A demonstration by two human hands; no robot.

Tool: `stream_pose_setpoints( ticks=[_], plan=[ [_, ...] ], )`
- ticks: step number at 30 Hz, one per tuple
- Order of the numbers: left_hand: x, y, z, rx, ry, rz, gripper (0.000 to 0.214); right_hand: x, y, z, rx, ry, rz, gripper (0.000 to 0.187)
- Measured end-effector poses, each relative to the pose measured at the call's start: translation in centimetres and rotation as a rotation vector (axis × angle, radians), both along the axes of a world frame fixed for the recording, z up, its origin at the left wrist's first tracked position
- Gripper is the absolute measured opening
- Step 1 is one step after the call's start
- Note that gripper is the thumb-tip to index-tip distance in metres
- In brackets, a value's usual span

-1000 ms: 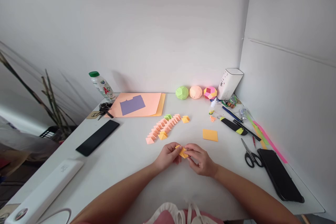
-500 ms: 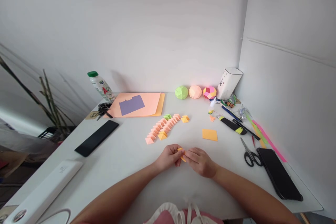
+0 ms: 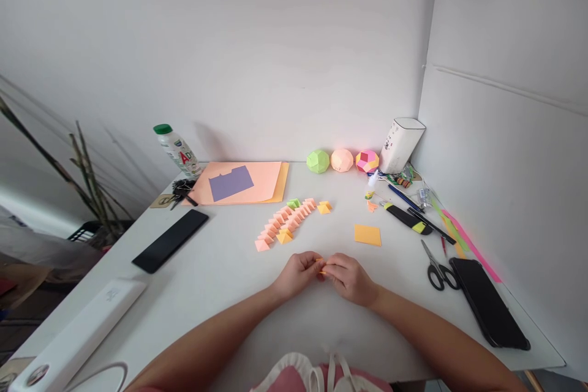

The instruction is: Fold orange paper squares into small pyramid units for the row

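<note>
My left hand [image 3: 296, 274] and my right hand [image 3: 350, 277] meet at the middle of the white table [image 3: 220, 269], fingers pinched together on a small folded orange paper piece [image 3: 321, 265]. Only a sliver of the paper shows between the fingertips. Just beyond my hands lies a curved row of folded pink paper units [image 3: 285, 222] with a few orange units [image 3: 284, 236] and a green one [image 3: 294, 203]. A flat orange paper square [image 3: 367, 235] lies to the right of the row.
Three paper balls [image 3: 342, 160] and a white box [image 3: 402, 144] stand at the back. Scissors [image 3: 438, 268], a phone [image 3: 487, 303], pens and a cutter [image 3: 407, 218] lie right. Paper sheets [image 3: 243, 182], a bottle [image 3: 177, 150], keys, a black phone [image 3: 171, 240] and a white device [image 3: 78, 331] lie left.
Both hands have closed tighter over the orange paper piece, which showed as a larger folded shape one second ago and is now almost hidden between the fingertips.
</note>
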State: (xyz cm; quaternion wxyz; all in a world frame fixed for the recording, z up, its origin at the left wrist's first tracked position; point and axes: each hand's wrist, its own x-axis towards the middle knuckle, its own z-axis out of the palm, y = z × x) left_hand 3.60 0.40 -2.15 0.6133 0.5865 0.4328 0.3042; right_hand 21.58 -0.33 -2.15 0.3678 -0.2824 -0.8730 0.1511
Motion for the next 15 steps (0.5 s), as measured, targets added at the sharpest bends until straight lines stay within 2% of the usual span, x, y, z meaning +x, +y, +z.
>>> stream_pose_setpoints(
  ticks=[3,9,15],
  plan=[
    [-0.1,0.0,0.5,0.029,0.008,-0.038,0.027,-0.2,0.0,0.0,-0.158,0.083,-0.039,0.024],
    [-0.4,0.0,1.2,0.031,0.040,-0.082,0.026,-0.3,0.1,-0.1,-0.520,0.175,-0.249,0.012],
    [-0.6,0.0,0.9,0.052,0.004,-0.146,0.026,-0.2,0.1,0.4,-0.736,0.204,-0.304,0.014]
  ],
)
